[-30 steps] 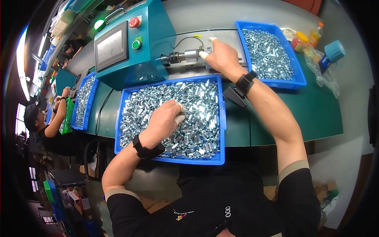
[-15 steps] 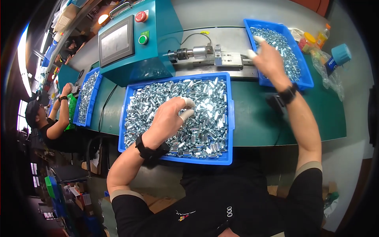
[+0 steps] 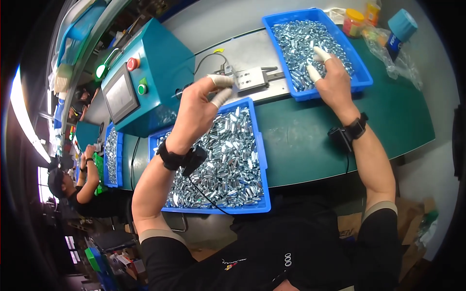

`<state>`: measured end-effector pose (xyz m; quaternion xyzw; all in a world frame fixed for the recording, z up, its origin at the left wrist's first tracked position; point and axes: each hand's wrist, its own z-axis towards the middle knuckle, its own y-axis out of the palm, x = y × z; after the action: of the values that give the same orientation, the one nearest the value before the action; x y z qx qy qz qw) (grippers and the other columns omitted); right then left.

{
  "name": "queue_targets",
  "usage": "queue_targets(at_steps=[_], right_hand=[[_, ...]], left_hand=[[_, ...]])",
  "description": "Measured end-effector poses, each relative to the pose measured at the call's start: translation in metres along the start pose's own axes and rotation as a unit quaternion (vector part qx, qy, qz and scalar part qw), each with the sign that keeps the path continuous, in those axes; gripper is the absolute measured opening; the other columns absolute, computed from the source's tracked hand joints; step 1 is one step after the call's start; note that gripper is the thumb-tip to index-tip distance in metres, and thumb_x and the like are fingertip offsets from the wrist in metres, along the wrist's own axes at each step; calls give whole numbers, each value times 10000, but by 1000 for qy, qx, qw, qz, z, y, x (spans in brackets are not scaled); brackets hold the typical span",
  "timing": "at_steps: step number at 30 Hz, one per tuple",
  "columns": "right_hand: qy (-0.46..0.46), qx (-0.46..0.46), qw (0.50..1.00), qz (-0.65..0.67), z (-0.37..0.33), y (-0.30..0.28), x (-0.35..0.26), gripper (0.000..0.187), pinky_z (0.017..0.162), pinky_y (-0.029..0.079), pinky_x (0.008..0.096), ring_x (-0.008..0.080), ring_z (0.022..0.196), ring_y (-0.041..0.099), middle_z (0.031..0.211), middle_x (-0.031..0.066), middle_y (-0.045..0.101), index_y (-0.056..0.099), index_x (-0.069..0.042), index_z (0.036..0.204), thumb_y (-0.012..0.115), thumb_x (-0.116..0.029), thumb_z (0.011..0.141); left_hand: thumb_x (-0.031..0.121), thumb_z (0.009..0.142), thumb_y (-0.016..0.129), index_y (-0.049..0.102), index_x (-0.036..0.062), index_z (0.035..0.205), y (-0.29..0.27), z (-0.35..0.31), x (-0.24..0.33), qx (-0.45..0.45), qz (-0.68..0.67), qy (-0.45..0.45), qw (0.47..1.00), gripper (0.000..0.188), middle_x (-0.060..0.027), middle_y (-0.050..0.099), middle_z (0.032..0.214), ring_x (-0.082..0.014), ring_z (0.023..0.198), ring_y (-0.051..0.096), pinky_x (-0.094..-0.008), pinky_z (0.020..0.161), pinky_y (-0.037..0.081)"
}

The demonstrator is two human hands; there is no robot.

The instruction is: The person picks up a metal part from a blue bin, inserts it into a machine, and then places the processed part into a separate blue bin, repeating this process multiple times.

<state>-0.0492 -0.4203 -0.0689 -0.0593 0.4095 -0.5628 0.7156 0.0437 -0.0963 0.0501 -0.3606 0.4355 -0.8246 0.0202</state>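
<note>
My left hand [image 3: 196, 109] is at the machine's spindle, beside the metal fixture block [image 3: 250, 79]. Its thumb and forefinger, in white finger covers, come close together in a pinch; whatever lies between them is too small to make out. Beneath that forearm stands a blue bin [image 3: 262, 182] heaped with small shiny metal cylinders [image 3: 218, 167]. Over at the right, my right hand [image 3: 335, 87] reaches into a second blue bin [image 3: 361, 82] of similar metal pieces [image 3: 303, 41]. Its covered thumb and forefinger are apart above the pieces, with nothing visible between them.
The teal machine [image 3: 162, 63] carries a screen [image 3: 120, 94], a red button [image 3: 133, 64] and a green button [image 3: 142, 88]. Jars and a blue-capped bottle [image 3: 402, 25] stand beyond the right bin. Another person [image 3: 80, 189] works at the left beside another blue bin [image 3: 112, 155].
My left hand has risen from the near bin to the machine's spindle. My right hand has come down into the right bin. The whole view has tilted and shifted.
</note>
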Motion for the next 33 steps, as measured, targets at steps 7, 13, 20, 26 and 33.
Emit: queue_targets(at_steps=[7,13,20,26,33], right_hand=[[-2,-3,1000,25,-2,-4,-5,498,962,542,436,343,1093,679,1158,120,731,672,-77,1422,770,-158,940],[-3,-5,1000,22,-4,-3,-5,475,951,541,441,349,1085,675,1148,116,723,687,-70,1394,765,-150,932],[-21,-7,1000,-1,-5,-2,-5,428,933,547,449,363,1070,672,1124,139,715,718,-64,1344,766,-152,928],[-13,-13,1000,2,-4,-4,-10,417,922,552,457,375,1062,672,1114,157,712,727,-57,1325,775,-162,924],[-20,-8,1000,1,-5,-3,-6,418,937,556,457,386,1088,675,1149,175,719,728,-50,1319,780,-166,921]], left_hand=[[57,959,803,776,27,1137,6,36,-35,18,-4,-66,998,182,-74,759,1008,-168,921,723,-324,849,573],[54,1003,773,765,12,1175,8,49,-60,6,-7,-61,998,177,-22,781,1040,-106,929,713,-277,848,572],[58,991,779,781,17,1145,11,48,-68,3,0,-94,996,160,-36,788,1077,-131,984,717,-306,894,570],[39,956,785,790,36,1127,10,42,-63,21,78,-55,995,171,-96,783,1119,-202,1035,732,-341,952,558],[31,935,790,793,58,1128,4,39,-70,13,108,-27,994,196,-127,757,1061,-259,1023,725,-362,893,568]])
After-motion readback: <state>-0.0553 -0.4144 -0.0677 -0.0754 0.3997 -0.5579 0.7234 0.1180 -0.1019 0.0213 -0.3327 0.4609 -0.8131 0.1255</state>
